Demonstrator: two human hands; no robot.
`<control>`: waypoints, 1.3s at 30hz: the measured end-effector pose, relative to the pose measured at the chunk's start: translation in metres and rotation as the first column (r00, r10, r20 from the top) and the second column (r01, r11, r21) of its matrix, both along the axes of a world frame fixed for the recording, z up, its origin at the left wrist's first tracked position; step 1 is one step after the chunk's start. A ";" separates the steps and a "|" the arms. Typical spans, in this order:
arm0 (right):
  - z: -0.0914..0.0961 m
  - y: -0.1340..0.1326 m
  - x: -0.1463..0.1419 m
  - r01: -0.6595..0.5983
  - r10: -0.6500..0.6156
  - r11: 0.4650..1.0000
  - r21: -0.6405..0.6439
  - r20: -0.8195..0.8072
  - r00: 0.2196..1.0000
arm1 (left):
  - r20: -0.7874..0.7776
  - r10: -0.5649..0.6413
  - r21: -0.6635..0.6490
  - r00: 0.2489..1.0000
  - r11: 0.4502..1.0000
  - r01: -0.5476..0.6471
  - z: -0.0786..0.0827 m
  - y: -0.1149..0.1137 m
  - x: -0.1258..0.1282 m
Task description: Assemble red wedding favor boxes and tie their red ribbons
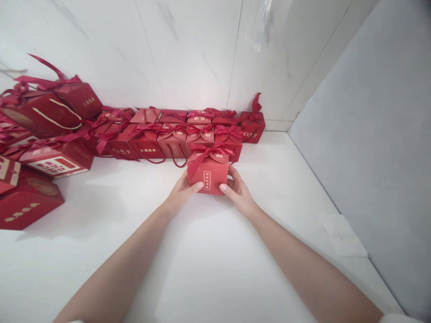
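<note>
Between my two hands is a small red gift box (218, 174) with a ribbon bow on top and a framed label on its front. My left hand (183, 190) grips its left side, thumb on the front face. On the opposite side my right hand (237, 190) holds it the same way, fingers curled partly behind. Just behind it stands a row of similar red gift boxes (144, 144), two deep, each tied with a ribbon. Whether the held box rests on the white surface or hangs slightly above it I cannot tell.
Larger red boxes (30, 197) are piled at the left, one with a cord handle (57, 121). A marbled tile wall (188, 54) rises behind the row. A grey panel (377, 134) bounds the right side, with a white sheet (345, 235) beside it on the white surface (202, 269).
</note>
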State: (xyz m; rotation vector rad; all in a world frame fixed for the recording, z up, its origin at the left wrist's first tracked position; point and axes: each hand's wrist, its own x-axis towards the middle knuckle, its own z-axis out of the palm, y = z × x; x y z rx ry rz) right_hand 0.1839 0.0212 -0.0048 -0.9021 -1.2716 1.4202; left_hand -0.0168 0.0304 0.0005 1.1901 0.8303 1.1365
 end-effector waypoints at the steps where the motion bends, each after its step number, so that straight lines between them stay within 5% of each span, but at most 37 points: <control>1: 0.000 0.000 0.000 -0.001 0.001 1.000 0.000 0.003 1.000 | 0.000 0.003 0.000 1.000 1.000 -0.003 0.000 0.000 0.000; 32: 0.002 0.000 0.001 -0.004 0.003 1.000 0.022 0.019 1.000 | 0.012 -0.003 0.015 1.000 1.000 0.002 -0.002 0.001 0.000; 39: 0.000 -0.001 0.002 0.012 -0.008 0.988 0.155 -0.026 1.000 | 0.201 0.072 -0.281 0.977 0.960 -0.013 0.007 0.003 -0.007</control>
